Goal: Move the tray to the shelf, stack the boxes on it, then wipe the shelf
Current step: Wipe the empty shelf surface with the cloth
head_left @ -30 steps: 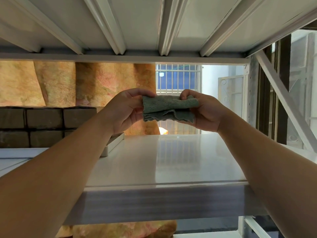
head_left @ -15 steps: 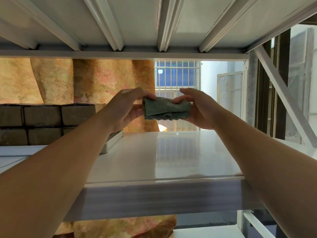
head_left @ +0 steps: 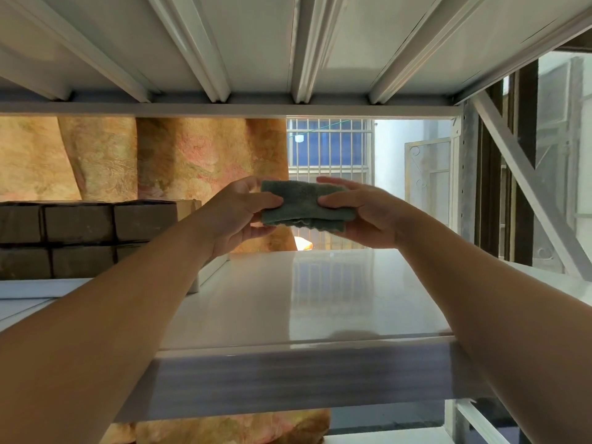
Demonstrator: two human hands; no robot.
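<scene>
Over the last second the green cloth was folded from a longer strip into a shorter, thicker pad. The right hand, loosened half a second before, was closed on it again. This was judged to be preparation for wiping, since the boxes were already stacked on the tray at the left end of the shelf. The cloth was held above the middle of the shelf, clear of it, pinched between thumb and fingers by the left hand at one end and the right hand at the other.
</scene>
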